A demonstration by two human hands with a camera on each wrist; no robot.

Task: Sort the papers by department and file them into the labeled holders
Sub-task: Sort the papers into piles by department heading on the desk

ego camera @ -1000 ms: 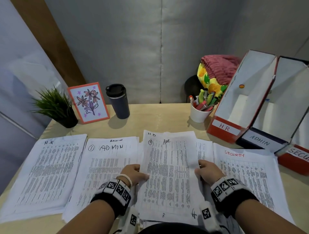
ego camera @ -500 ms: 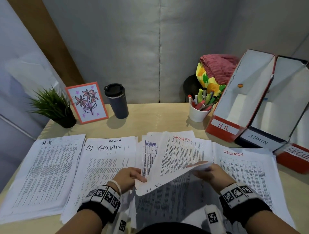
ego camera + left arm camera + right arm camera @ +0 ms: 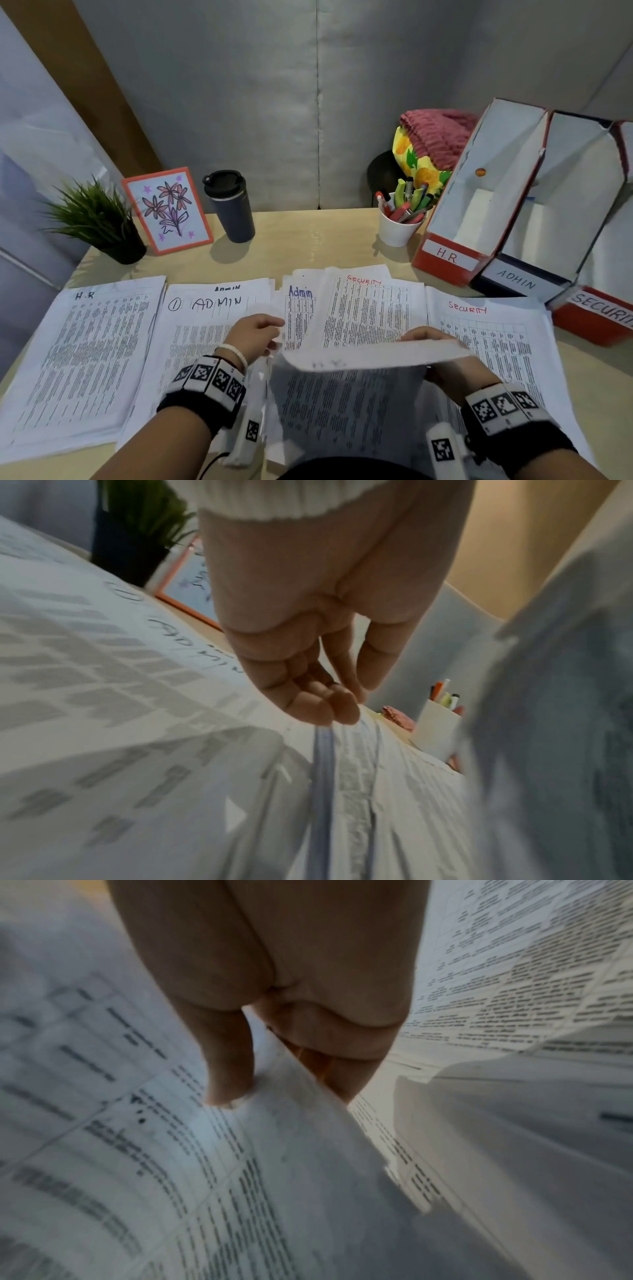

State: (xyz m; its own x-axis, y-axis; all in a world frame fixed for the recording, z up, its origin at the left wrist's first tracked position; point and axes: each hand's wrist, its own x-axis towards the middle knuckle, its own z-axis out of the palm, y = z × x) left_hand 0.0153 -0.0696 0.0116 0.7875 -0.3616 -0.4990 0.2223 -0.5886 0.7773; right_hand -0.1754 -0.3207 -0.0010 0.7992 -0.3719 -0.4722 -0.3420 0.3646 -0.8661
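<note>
The surface [image 3: 308,240] looks like pale wood laminate, smooth with a faint sheen. The papers [image 3: 82,353] are thin matt white sheets, printed in grey and hand-lettered in marker; the lifted sheet [image 3: 359,356] bends softly and lets the print show through. The holders [image 3: 445,263] look like matt card, red and dark outside, white inside. The tumbler [image 3: 233,212] has a dull dark finish with a black plastic lid. The cup [image 3: 397,229] is smooth white. A pink ribbed cloth [image 3: 438,137] looks plush.
</note>
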